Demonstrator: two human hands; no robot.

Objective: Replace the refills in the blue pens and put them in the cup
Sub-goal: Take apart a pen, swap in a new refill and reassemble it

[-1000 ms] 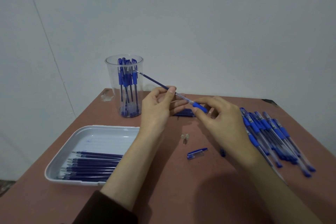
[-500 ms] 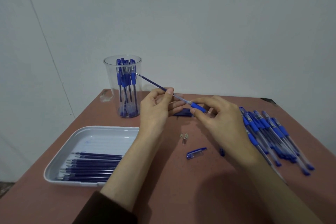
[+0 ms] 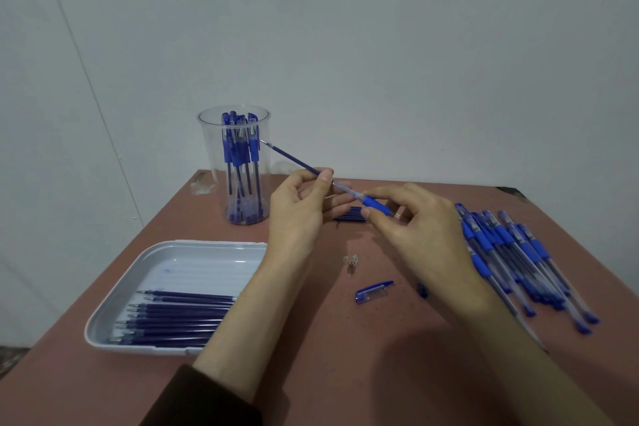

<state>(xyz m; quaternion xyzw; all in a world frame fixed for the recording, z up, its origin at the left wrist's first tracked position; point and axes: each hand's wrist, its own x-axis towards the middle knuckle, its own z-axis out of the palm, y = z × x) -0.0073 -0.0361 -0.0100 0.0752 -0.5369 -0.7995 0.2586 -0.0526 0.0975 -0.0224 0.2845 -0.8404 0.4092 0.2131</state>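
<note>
My left hand (image 3: 301, 207) pinches a dark blue refill (image 3: 294, 158) that sticks out up and to the left, its tip near the cup. My right hand (image 3: 418, 232) grips the blue rubber grip of the pen barrel (image 3: 375, 204) that the refill enters. A clear plastic cup (image 3: 235, 162) at the back left holds several blue pens. A white tray (image 3: 179, 252) at the front left holds several refills (image 3: 179, 316). A heap of blue pens (image 3: 518, 259) lies at the right.
On the brown table (image 3: 345, 373) a loose blue pen cap (image 3: 375, 291) lies between my arms, with a small metal tip piece (image 3: 351, 260) above it and a tiny blue part (image 3: 422, 289) to its right. A few refills (image 3: 349, 214) lie behind my hands. A wall stands close behind.
The refill and barrel have shifted slightly left between my hands. Both hands keep the same hold.
</note>
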